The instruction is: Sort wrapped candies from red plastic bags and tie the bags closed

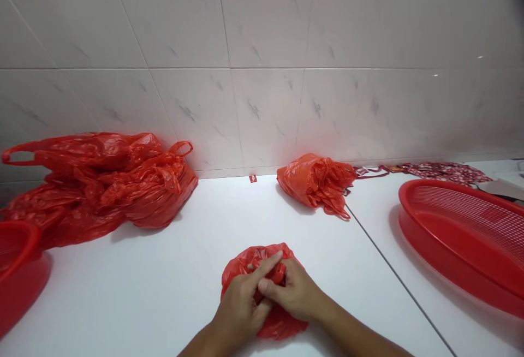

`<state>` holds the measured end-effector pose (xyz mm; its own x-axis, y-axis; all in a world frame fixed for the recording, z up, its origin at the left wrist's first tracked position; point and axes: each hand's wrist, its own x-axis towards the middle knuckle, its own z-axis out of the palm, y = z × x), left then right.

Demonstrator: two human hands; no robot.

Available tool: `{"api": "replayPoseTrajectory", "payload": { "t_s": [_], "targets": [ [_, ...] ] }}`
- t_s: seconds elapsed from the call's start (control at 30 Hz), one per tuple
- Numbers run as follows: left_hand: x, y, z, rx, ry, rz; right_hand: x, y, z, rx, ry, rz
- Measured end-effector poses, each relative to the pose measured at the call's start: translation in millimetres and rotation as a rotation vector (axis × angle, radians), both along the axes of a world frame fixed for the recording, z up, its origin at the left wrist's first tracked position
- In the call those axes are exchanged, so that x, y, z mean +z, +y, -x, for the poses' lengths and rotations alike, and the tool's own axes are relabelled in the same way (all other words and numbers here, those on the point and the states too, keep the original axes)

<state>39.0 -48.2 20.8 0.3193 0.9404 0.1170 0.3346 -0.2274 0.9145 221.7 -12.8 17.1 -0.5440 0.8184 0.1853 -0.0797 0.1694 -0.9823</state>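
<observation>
A small red plastic bag [249, 261], bundled tight, lies on the white table [164, 291] near its front edge. Both my hands rest on top of it. My left hand [241, 305] is closed over the bag's near left side, its forefinger stretched across the gathered plastic. My right hand [292, 291] pinches the bag's twisted handles from the right, fingers pressed together against my left hand. The bag's near side is hidden under my hands.
A heap of crumpled red bags [106, 182] lies at the back left against the tiled wall. A smaller bundled orange-red bag [315, 182] sits at the back middle. A red mesh tray [462, 237] stands at the right, a red basin [16, 264] at the left edge.
</observation>
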Motion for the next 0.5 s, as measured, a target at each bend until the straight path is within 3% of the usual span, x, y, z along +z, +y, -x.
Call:
{"api": "replayPoseTrajectory", "payload": {
  "t_s": [0.2,0.37,0.43,0.5],
  "targets": [
    [6.0,-0.5,-2.3,0.144,-0.252,0.12,-6.3,0.9,4.6,-0.043,0.149,0.127],
    [16.5,1.6,-10.2,0.074,-0.437,0.271,-20.1,9.0,0.7,0.043,0.268,0.415],
    [20.0,3.6,-11.3,0.03,-0.445,0.353,-17.7,10.2,-3.2,0.149,0.248,0.406],
    [22.4,7.0,-9.0,0.036,-0.444,0.397,-9.8,10.0,-7.8,0.233,0.177,0.271]
  ]
}}
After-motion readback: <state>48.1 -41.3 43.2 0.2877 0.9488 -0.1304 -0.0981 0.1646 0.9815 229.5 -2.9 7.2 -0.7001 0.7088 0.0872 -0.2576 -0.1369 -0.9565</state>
